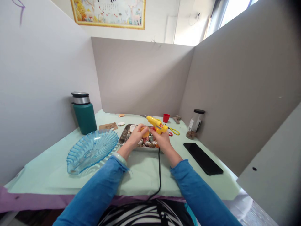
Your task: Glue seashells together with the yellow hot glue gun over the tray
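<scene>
My left hand (pixel 137 135) is closed on an orange seashell (pixel 145 133), held over a metal tray (pixel 120 138). Inside the tray lie pebbles and shells (pixel 147 143) in white, red, green and brown. My right hand (pixel 163 140) is wrapped round a yellow hot glue gun (pixel 154 121), whose nozzle points to the far left. From below that hand a black cord (pixel 160 175) runs down to the table's front edge. Whether the right fingertips also touch the shell cannot be made out. Behind the right hand lie yellow-handled scissors (pixel 174 131), partly hidden.
A blue scalloped glass dish (pixel 92 150) and a green bottle (pixel 84 117) stand on the left. Farther back are a brown card (pixel 108 126), a white shell (pixel 121 124) and a red cup (pixel 166 118). A jar (pixel 194 125) and black phone (pixel 202 158) are right. Grey panels (pixel 141 75) enclose the table.
</scene>
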Demonstrator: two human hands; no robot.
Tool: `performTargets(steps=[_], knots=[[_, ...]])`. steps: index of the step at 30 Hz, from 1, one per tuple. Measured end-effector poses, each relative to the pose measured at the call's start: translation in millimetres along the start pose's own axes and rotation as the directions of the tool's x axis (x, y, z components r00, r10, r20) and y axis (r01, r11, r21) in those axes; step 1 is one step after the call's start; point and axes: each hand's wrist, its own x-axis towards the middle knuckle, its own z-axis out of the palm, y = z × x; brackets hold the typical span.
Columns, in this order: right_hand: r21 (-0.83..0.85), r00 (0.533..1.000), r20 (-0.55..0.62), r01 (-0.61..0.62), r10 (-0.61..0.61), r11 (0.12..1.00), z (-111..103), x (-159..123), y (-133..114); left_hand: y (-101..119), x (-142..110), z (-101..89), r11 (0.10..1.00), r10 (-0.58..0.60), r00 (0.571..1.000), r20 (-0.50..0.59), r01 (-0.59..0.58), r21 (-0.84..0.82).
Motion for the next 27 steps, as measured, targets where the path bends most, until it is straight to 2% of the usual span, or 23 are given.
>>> performTargets(steps=[12, 18, 24, 27], knots=[[-0.021, 1.0, 0.006, -0.009, 0.01, 1.0, 0.4, -0.9, -2.9, 0.6, -0.8, 0.5, 1.0, 0.004, 1.0, 0.0, -0.004, 0.001], [0.034, 0.999, -0.021, -0.041, 0.042, 0.999, 0.1, 0.4, -3.6, 0.8, 0.3, 3.2, 0.999, 0.01, 0.999, -0.036, -0.011, -0.039], [0.062, 0.998, -0.029, -0.045, 0.047, 0.997, -0.2, -0.2, -5.7, -0.2, -0.4, 3.9, 0.996, -0.031, 0.999, -0.007, 0.03, -0.078], [0.109, 0.997, -0.052, -0.048, 0.054, 0.993, 1.0, -1.4, -9.7, -0.3, -0.4, 4.0, 0.997, -0.033, 0.999, -0.029, 0.031, -0.074]])
